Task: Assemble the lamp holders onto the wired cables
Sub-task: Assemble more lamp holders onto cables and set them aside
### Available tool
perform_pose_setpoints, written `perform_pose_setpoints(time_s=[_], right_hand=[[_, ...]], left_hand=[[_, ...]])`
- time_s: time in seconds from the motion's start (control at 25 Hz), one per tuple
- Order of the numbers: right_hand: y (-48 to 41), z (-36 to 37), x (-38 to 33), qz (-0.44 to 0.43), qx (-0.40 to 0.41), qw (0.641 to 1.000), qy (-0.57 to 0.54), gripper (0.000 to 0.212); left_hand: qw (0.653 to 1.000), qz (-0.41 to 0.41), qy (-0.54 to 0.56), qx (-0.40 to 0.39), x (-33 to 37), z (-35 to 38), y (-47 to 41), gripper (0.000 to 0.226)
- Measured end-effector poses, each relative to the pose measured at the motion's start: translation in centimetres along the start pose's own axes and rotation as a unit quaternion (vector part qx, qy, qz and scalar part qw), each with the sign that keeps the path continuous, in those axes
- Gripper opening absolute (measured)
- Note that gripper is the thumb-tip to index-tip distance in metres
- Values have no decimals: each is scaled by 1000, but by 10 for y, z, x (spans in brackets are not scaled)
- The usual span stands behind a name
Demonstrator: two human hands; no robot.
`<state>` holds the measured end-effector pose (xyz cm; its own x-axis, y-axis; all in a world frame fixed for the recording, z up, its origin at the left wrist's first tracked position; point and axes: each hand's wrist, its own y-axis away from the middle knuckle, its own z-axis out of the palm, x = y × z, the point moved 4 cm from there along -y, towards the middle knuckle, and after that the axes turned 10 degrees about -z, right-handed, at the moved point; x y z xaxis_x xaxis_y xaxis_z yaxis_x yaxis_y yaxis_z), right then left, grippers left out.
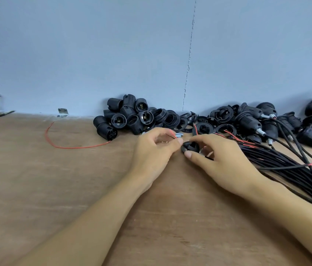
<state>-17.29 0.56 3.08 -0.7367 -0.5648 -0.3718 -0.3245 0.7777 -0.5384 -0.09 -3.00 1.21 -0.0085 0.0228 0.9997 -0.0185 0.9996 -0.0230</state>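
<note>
Left hand (156,148) fingers pinched on red wire (172,134), right hand (222,160) fingers around black cap (189,147), holder pile (130,116) behind.

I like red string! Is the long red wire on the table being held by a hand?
No, the loose red wire lies alone on the wooden table, apart from the left hand.

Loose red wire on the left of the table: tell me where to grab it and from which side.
Pinch the loose red wire on its flat lower run, coming straight down from above. That stretch lies on bare wooden table, away from the pile of black holders that its right end reaches.
</note>
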Motion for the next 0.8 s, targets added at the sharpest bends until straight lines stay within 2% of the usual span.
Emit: perform_pose_setpoints(time_s=[0.16, 0.24, 0.32, 0.44, 0.56, 0.64, 0.72, 0.8], right_hand=[[4, 15, -3, -12, -1, 1000, 25, 33], [5, 15, -6, -18, -6, 999, 28, 32], [7, 15, -7, -21, -9, 999, 29, 31], [9, 17, -9, -24, -20, 999, 38, 37], [7, 18, -12, -34, -28, 998, 53, 39], [6, 18, -11, -35, -30, 997, 58, 39], [5, 17, -10, -36, -30, 997, 54, 39], [4, 17, -9, -39, -28, 998, 49, 40]], left_hand=[[976, 97, -111, 161, 11, -23, -9, 3], [964, 102, -134, 208, 12, -32, -13, 8], [954, 73, -163, 241, 8, -42, -17, 14], [955, 50, -190, 224, 2, -45, -23, 21], [951, 81, -240, 176, 1, -34, -24, 27], [943, 105, -265, 172, 3, -27, -24, 26], [921, 135, -307, 200, 8, -24, -23, 26], [872, 187, -386, 236, 17, -21, -23, 27]])
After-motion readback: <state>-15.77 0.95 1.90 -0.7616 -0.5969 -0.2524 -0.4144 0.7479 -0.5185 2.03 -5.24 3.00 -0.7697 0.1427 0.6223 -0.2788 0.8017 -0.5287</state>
